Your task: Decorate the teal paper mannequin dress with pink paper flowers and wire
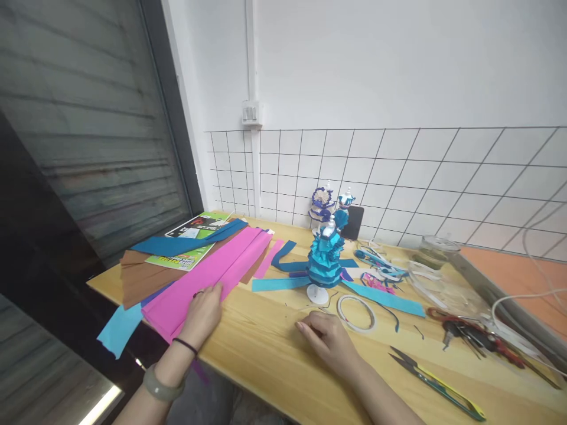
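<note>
My left hand (204, 310) rests on the near edge of a folded pink crepe paper sheet (221, 262), its fingers curled against the paper. Loosely closed, my right hand (328, 339) lies on the wooden table with nothing visible in it. Just beyond it stands a small doll (325, 254) in a ruffled turquoise paper dress on a white round base (318, 294). A roll of narrow white tape (356, 313) lies beside my right hand. Turquoise paper strips (385, 297) spread on both sides of the doll.
Brown paper (137, 277), a blue strip (177, 245) and a green printed booklet (177, 260) lie at the left. Yellow-handled snips (443, 386) lie front right, near keys (452, 330). Two more dolls (322, 203) and a phone (353, 222) stand near the wall grid.
</note>
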Available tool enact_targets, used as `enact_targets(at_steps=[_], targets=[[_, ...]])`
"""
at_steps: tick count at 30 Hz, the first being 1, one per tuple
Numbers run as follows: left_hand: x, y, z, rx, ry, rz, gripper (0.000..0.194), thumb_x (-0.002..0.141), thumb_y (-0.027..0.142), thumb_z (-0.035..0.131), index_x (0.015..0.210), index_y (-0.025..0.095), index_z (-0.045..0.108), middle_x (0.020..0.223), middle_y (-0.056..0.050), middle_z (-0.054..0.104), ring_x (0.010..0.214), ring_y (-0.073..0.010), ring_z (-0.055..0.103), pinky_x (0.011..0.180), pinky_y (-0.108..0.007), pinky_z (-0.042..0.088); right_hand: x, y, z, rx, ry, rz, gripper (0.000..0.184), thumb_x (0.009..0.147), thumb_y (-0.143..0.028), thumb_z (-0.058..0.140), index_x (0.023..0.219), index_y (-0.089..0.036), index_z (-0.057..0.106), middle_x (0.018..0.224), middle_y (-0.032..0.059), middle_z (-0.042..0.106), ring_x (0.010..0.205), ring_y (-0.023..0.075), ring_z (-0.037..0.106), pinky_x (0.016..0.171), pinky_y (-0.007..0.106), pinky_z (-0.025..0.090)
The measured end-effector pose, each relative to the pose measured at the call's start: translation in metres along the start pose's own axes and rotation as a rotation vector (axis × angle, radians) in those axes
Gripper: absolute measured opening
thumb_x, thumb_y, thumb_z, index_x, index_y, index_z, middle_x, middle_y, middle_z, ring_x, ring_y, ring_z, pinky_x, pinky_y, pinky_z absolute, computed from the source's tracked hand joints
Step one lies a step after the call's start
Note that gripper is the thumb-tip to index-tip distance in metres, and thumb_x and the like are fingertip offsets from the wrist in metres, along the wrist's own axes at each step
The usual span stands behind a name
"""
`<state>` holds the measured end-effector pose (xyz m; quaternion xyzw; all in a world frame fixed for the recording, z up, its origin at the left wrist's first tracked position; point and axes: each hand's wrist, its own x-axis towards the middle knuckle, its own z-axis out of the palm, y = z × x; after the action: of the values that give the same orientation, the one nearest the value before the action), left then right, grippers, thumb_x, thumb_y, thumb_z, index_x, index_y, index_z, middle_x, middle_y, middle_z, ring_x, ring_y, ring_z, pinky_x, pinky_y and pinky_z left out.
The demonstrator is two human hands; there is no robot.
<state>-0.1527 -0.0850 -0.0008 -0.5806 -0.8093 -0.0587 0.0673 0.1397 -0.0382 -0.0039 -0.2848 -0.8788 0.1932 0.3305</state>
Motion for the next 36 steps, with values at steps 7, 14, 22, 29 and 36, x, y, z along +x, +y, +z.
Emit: enact_targets(at_steps=[7,14,22,29,36], targets=[[0.000,0.008,-0.002,0.035,0.023,0.109,0.021,0.081,0.016,0.037,0.098,0.015,0.049,0.090,-0.012,0.061,0.088,-0.0249,0.058,0.075,-0.034,0.040,0.001,0.004,-0.002,-0.010,0.002,0.031,0.038,0.089,-0.033,0.037,0.058,-0.017,0.051,0.055,0.0014,0.051,0.054,0.0107,0.047,0.054,0.023,0.032],[0.017,-0.002,-0.008,0.032,-0.046,0.147,0.027,0.080,0.003,0.030,0.096,0.017,0.045,0.088,-0.009,0.060,0.081,-0.0205,0.059,0.068,-0.030,0.039,0.002,0.004,-0.002,0.004,0.012,0.045,0.037,0.089,-0.033,0.039,0.060,-0.017,0.055,0.056,0.0022,0.054,0.054,0.0111,0.049,0.054,0.023,0.034],[0.034,-0.004,-0.009,-0.045,0.001,0.246,0.025,0.085,0.017,0.032,0.088,0.018,0.057,0.092,-0.009,0.055,0.089,-0.0211,0.052,0.074,-0.031,0.037,0.001,0.006,-0.001,-0.003,0.008,0.057,0.037,0.088,-0.033,0.039,0.060,-0.017,0.055,0.056,0.0018,0.054,0.055,0.0106,0.048,0.055,0.023,0.034],[0.044,0.008,0.001,0.005,0.031,0.308,0.035,0.086,0.027,0.033,0.079,0.014,0.065,0.087,-0.011,0.056,0.086,-0.0222,0.050,0.077,-0.033,0.036,0.001,0.007,0.000,-0.018,0.014,0.047,0.038,0.089,-0.033,0.038,0.058,-0.017,0.054,0.054,0.0013,0.052,0.053,0.0106,0.046,0.055,0.023,0.033],[0.053,0.011,0.010,0.039,0.049,0.306,0.039,0.087,0.025,0.029,0.078,0.013,0.065,0.084,-0.011,0.058,0.083,-0.0225,0.052,0.075,-0.033,0.037,0.002,0.006,0.000,-0.011,0.038,0.033,0.036,0.088,-0.031,0.040,0.058,-0.017,0.055,0.054,0.0012,0.052,0.053,0.0105,0.047,0.054,0.023,0.033]])
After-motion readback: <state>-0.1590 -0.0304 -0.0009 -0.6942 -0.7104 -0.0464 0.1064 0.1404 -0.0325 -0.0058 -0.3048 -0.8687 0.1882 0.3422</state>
